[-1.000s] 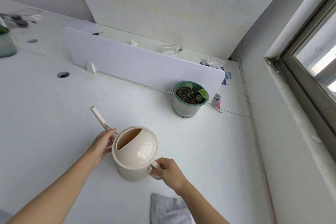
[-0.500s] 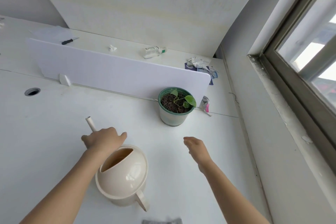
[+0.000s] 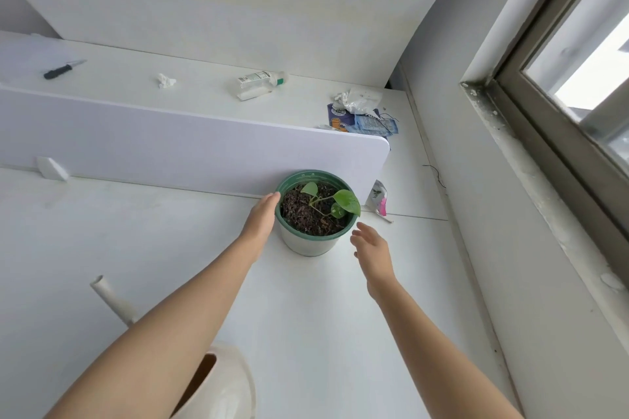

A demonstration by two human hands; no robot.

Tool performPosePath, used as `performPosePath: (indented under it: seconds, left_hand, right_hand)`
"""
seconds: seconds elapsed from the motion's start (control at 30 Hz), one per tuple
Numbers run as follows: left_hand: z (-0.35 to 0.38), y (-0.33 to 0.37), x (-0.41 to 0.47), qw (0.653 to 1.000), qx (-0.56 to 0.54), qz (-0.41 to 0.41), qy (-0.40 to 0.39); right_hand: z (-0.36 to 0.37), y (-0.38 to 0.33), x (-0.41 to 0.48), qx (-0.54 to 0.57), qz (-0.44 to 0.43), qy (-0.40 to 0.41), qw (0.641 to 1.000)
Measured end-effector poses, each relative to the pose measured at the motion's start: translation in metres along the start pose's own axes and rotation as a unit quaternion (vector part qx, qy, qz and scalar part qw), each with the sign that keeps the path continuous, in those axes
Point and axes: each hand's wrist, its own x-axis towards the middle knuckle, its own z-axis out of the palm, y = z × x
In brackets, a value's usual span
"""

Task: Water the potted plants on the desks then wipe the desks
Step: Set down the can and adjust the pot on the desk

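Note:
A green-rimmed pot [image 3: 311, 241] with dark soil and a small leafy plant [image 3: 335, 202] stands on the white desk [image 3: 102, 248] against the divider panel. My left hand [image 3: 260, 219] lies with straight fingers against the pot's left side, fingertips at the rim. To the pot's right, my right hand [image 3: 372, 253] hovers with its fingers spread, a small gap from the pot. The cream watering can [image 3: 221, 388] stands near the bottom edge, partly behind my left forearm, its spout [image 3: 109, 296] pointing up and left.
A white divider panel [image 3: 177, 146] separates this desk from the far one, where a knife [image 3: 63, 70], a bottle [image 3: 260, 83], a crumpled tissue [image 3: 165, 81] and wrappers [image 3: 364, 116] lie. A window sill [image 3: 544, 201] runs along the right wall.
Both hands left the watering can, which now stands on the desk, and reached forward to either side of the pot. The view moved closer to the plant.

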Motion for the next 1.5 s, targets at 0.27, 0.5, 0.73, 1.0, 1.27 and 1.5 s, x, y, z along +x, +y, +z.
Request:
performPosePath:
  seconds: [0.27,0.5,0.73,1.0,1.27,1.5]
  left_hand:
    - [0.007,-0.003,0.014,0.998,-0.067,0.005,-0.017]
    - [0.009,-0.013,0.014,0.996,-0.082,0.014,-0.035]
    - [-0.004,-0.025,0.022,0.998,-0.037,0.029,-0.033]
    - [0.006,-0.007,0.025,0.996,-0.073,0.017,-0.052]
    - [0.004,-0.028,0.007,0.995,-0.058,0.030,-0.069]
    - [0.003,-0.020,0.006,0.991,-0.095,-0.002,-0.095]
  right_hand:
    - [0.011,-0.003,0.010,0.092,-0.037,-0.002,0.995]
    - [0.009,0.002,0.019,0.142,-0.002,-0.035,0.989]
    - [0.001,0.002,0.025,0.136,0.011,-0.068,0.988]
    - [0.020,0.012,0.015,0.071,0.016,-0.108,0.991]
    - [0.016,-0.005,0.039,0.067,0.037,-0.089,0.993]
    - [0.024,0.004,0.012,0.088,-0.012,-0.006,0.996]
